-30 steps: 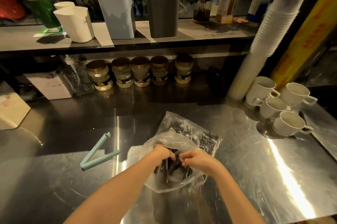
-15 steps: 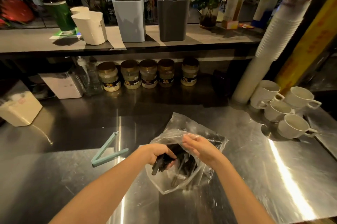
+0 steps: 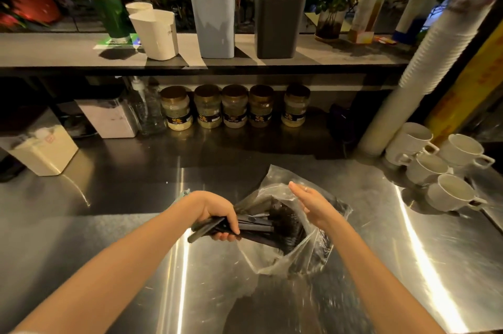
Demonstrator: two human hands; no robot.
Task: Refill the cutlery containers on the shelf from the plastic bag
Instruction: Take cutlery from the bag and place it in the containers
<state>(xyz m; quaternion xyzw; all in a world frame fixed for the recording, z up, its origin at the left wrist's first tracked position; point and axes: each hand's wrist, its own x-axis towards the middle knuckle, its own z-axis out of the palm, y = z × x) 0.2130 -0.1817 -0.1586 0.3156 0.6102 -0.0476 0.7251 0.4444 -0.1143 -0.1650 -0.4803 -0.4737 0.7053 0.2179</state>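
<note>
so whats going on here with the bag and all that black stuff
A person is restocking cutlery. Their left hand grips a bundle of black plastic cutlery, part of it out of the clear plastic bag on the steel counter. The right hand is open, hovering over the bag's mouth. Up on the shelf, the white container and the dark grey container wait; nothing from this bundle has reached them yet.

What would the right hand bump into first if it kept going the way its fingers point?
The right hand is open, its fingers pointing up-left, away from the person over the plastic bag. Beyond them lies bare steel counter, then probably the row of jars under the shelf, though depth is hard to judge.
</note>
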